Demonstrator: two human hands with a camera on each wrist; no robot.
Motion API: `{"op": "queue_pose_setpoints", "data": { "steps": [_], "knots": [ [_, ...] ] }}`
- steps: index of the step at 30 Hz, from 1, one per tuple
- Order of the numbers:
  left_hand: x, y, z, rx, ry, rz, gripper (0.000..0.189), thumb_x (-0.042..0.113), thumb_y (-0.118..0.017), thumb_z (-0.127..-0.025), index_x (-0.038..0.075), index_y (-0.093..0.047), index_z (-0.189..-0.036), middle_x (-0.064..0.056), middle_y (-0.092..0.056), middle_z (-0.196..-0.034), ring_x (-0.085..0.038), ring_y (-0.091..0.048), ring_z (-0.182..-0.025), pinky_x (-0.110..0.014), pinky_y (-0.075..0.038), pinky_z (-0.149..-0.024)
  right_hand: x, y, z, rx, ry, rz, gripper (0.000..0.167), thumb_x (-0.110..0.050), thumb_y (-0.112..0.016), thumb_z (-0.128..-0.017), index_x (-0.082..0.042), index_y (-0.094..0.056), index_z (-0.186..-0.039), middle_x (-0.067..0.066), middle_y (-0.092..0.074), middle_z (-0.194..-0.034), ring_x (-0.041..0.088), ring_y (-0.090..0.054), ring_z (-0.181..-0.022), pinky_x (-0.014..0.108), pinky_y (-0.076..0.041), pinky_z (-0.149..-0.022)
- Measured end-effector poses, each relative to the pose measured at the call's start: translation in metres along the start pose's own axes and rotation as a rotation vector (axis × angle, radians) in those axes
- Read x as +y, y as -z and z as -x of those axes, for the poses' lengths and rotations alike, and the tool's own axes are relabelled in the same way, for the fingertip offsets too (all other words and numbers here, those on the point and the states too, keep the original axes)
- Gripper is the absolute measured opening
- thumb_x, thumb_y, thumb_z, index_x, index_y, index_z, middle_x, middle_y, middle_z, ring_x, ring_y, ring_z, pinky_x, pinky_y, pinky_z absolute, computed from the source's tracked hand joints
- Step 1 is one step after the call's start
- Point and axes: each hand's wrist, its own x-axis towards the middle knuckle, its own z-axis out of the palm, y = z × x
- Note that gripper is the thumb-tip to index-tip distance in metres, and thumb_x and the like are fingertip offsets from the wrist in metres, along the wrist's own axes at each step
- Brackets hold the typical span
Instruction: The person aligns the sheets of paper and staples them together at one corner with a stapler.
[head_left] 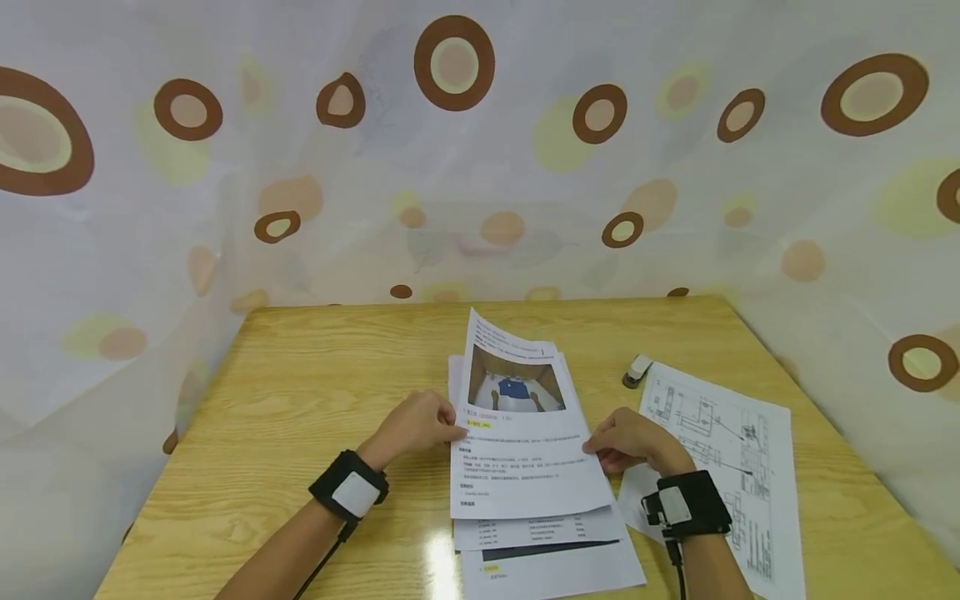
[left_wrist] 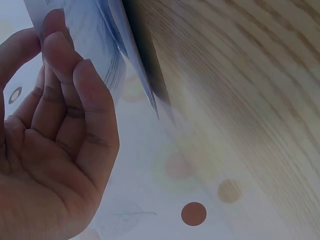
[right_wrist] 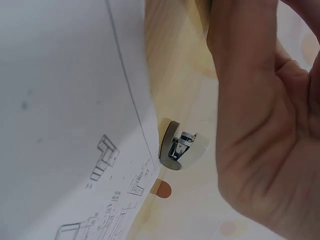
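A printed sheet of paper with a colour photo near its top is held up by its two sides, tilted, over further printed sheets. My left hand pinches its left edge between thumb and fingers. In the left wrist view, the curled fingers of that hand meet at the paper, and lower sheets hang beside it. On the opposite edge my right hand pinches the sheet. The right wrist view shows mostly the palm side of this hand; its fingertips are out of frame.
A sheet with line drawings lies to the right, partly under my right wrist. Beyond its top left corner sits a small white and grey stapler. Everything is on a wooden table, with a patterned cloth behind and at the sides.
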Motion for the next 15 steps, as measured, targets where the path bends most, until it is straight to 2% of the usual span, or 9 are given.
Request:
{"op": "queue_pose_setpoints", "data": {
  "steps": [10,15],
  "knots": [
    [0.0046,-0.0036,-0.0041,-0.030,0.013,0.011,0.014,0.015,-0.077,-0.087,0.006,-0.076,-0.076,0.002,-0.067,-0.070,-0.011,-0.053,-0.053,-0.024,-0.030,-0.047,0.0037,0.0023,0.0024,-0.013,0.015,-0.008,0.015,-0.009,-0.075,-0.086,0.001,-0.072,-0.076,0.005,-0.060,-0.058,0.010,-0.057,-0.048,0.021,-0.048,-0.050],
    [0.0028,-0.0064,-0.0028,-0.053,0.028,0.021,0.014,0.016,-0.077,-0.087,0.006,-0.076,-0.077,0.002,-0.067,-0.070,-0.010,-0.050,-0.052,-0.025,-0.028,-0.047,0.0066,0.0002,0.0033,-0.012,0.008,-0.022,0.016,-0.009,-0.075,-0.086,0.002,-0.072,-0.075,0.005,-0.062,-0.057,0.010,-0.058,-0.048,0.020,-0.048,-0.049]
  ]
}}
